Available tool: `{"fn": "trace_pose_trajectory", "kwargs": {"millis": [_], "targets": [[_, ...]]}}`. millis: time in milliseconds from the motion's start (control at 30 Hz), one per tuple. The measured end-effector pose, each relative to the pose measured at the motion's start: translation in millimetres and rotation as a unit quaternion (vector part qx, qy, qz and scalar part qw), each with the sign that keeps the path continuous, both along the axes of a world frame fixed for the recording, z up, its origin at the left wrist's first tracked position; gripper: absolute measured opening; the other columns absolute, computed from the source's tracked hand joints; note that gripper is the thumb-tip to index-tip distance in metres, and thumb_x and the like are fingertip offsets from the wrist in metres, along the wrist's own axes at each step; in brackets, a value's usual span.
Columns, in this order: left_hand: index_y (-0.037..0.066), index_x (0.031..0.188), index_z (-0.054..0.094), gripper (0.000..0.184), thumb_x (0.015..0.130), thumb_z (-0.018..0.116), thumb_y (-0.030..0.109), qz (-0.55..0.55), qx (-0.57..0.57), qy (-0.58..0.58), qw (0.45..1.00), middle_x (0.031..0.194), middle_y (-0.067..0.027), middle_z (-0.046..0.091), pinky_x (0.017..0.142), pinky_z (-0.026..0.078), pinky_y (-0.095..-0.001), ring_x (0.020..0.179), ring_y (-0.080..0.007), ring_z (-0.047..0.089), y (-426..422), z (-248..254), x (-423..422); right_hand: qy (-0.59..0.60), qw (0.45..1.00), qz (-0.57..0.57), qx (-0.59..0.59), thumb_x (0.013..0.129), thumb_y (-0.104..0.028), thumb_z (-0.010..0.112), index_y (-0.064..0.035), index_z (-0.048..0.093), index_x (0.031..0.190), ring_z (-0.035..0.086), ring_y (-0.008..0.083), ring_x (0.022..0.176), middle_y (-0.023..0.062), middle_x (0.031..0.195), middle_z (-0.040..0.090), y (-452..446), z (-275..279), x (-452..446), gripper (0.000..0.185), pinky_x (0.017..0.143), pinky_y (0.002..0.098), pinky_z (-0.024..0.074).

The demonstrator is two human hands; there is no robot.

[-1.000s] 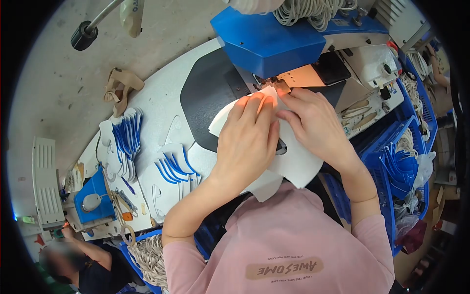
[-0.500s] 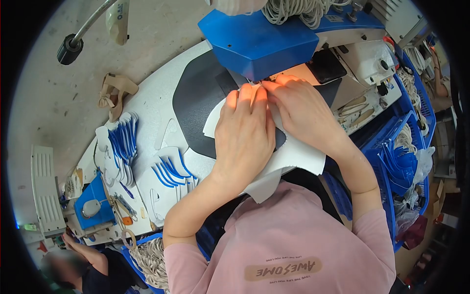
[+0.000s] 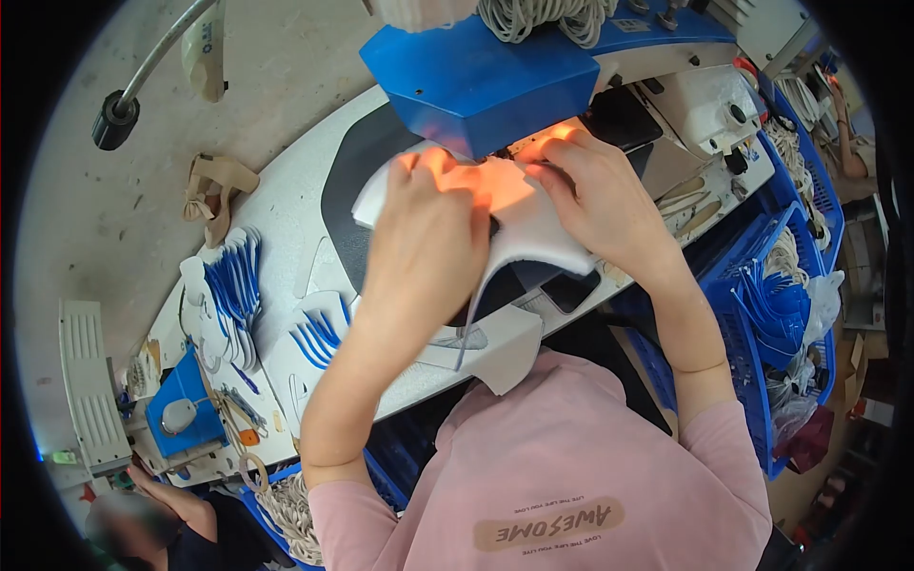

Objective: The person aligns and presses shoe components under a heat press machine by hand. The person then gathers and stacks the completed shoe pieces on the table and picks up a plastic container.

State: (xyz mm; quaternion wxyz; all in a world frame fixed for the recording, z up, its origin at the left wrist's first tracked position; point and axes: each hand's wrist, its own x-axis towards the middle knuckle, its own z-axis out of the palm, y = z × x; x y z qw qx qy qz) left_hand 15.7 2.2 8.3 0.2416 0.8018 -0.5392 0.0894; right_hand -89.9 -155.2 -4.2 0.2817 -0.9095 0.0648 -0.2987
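Note:
A white, flexible cut piece (image 3: 533, 224), leather-like with a pale fuzzy edge, is bent up beneath the blue machine head (image 3: 481, 90) in warm lamp light. My left hand (image 3: 428, 228) grips its left side, fingers curled over the far edge. At the right, my right hand (image 3: 605, 195) has thumb and fingers closed on the far edge, close under the head. The exact contact with the machine is hidden. Below my hands, another white cut piece (image 3: 509, 352) hangs over the table's front edge.
Blue-edged white pieces (image 3: 233, 295) lie stacked at the left, with a smaller group (image 3: 319, 328) nearer. A beige sandal (image 3: 221, 195) stands behind them. Blue baskets (image 3: 776, 314) are at the right. A dark phone (image 3: 624, 119) lies beside the machine. Another person (image 3: 162, 514) sits lower left.
The white piece has been lifted and turned from lying flat. My left hand has moved left with it, apart from my right hand. The view has shifted slightly.

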Motion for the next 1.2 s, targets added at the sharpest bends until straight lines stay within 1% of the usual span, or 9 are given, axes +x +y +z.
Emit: {"fn": "trace_pose_trajectory", "kwargs": {"millis": [100, 233, 333, 467, 600, 767, 867, 1033, 1200], "targets": [[-0.001, 0.1, 0.067, 0.02, 0.087, 0.059, 0.011, -0.017, 0.034, -0.059, 0.998, 0.107, -0.0187, 0.063, 0.083, 0.048, -0.0417, 0.093, -0.0368, 0.059, 4, 8, 21, -0.006, 1.0, 0.003, 0.012, 0.085, -0.006, 0.062, 0.0007, 0.066, 0.093, 0.061, 0.0317, 0.082, 0.0139, 0.086, 0.062, 1, -3, -1, 0.011, 0.073, 0.0365, 0.0491], [-0.005, 0.086, 0.069, 0.02, 0.086, 0.061, 0.013, -0.05, 0.105, -0.026, 0.993, 0.105, -0.0203, 0.063, 0.092, 0.046, -0.0422, 0.1, -0.0361, 0.057, 5, 26, 42, 0.003, 1.0, 0.02, 0.004, 0.085, -0.006, 0.062, -0.0008, 0.067, 0.096, 0.061, 0.0306, 0.084, 0.0128, 0.091, 0.062, 5, -13, 2, 0.012, 0.073, 0.0364, 0.049], [-0.001, 0.094, 0.069, 0.018, 0.085, 0.065, 0.014, -0.043, 0.159, 0.14, 0.976, 0.103, -0.0175, 0.064, 0.09, 0.046, -0.0381, 0.1, -0.0325, 0.059, -4, 37, 65, 0.0, 0.999, 0.04, -0.034, 0.086, -0.006, 0.061, -0.0023, 0.067, 0.099, 0.061, 0.0303, 0.087, 0.0124, 0.094, 0.062, 7, -17, 4, 0.015, 0.075, 0.0373, 0.0487], [0.002, 0.103, 0.068, 0.021, 0.085, 0.068, 0.011, -0.087, 0.142, 0.29, 0.942, 0.106, -0.0149, 0.065, 0.088, 0.046, -0.0343, 0.101, -0.0283, 0.06, -8, 31, 100, 0.035, 0.992, 0.037, -0.115, 0.087, -0.007, 0.059, -0.0042, 0.067, 0.104, 0.06, 0.03, 0.09, 0.0123, 0.096, 0.061, 9, -16, 5, 0.02, 0.08, 0.0384, 0.0471], [0.002, 0.111, 0.066, 0.027, 0.084, 0.067, 0.005, -0.091, 0.128, 0.229, 0.961, 0.113, -0.0119, 0.065, 0.091, 0.046, -0.0321, 0.105, -0.0247, 0.061, -16, 20, 130, 0.051, 0.989, 0.052, -0.132, 0.088, -0.008, 0.056, -0.0045, 0.067, 0.106, 0.059, 0.0298, 0.091, 0.0119, 0.094, 0.061, 11, -14, 8, 0.021, 0.083, 0.0394, 0.0454], [0.005, 0.114, 0.066, 0.029, 0.085, 0.066, 0.004, -0.124, 0.158, 0.289, 0.936, 0.126, -0.0108, 0.061, 0.099, 0.043, -0.0352, 0.114, -0.0259, 0.057, -16, 25, 152, 0.028, 0.99, 0.056, -0.125, 0.087, -0.007, 0.057, -0.0047, 0.068, 0.104, 0.059, 0.0291, 0.087, 0.0103, 0.091, 0.062, 8, -18, 3, 0.02, 0.083, 0.0389, 0.0451], [0.01, 0.117, 0.066, 0.029, 0.088, 0.063, 0.007, -0.077, 0.185, 0.289, 0.936, 0.136, -0.0114, 0.054, 0.111, 0.031, -0.0439, 0.126, -0.0268, 0.05, 0, 28, 156, 0.018, 0.992, 0.07, -0.108, 0.086, -0.007, 0.059, -0.0052, 0.068, 0.103, 0.059, 0.0285, 0.085, 0.0095, 0.09, 0.062, 6, -17, 4, 0.019, 0.081, 0.0383, 0.0455], [0.008, 0.129, 0.059, 0.037, 0.092, 0.057, 0.006, -0.084, 0.214, 0.177, 0.957, 0.144, -0.0123, 0.046, 0.107, 0.038, -0.0412, 0.129, -0.0245, 0.047, 44, 32, 134, -0.046, 0.989, 0.088, -0.105, 0.081, -0.006, 0.064, -0.0058, 0.069, 0.1, 0.058, 0.0273, 0.081, 0.0082, 0.087, 0.061, 9, -20, 0, 0.019, 0.076, 0.037, 0.0457], [0.009, 0.13, 0.058, 0.041, 0.091, 0.059, 0.023, -0.041, 0.266, 0.105, 0.957, 0.147, -0.0139, 0.041, 0.114, 0.02, -0.0517, 0.14, -0.0295, 0.032, 64, 41, 78, -0.049, 0.987, 0.113, -0.101, 0.079, -0.005, 0.067, -0.0059, 0.069, 0.096, 0.057, 0.0269, 0.079, 0.0073, 0.086, 0.062, 23, -13, -3, 0.017, 0.074, 0.0362, 0.0457]]}}
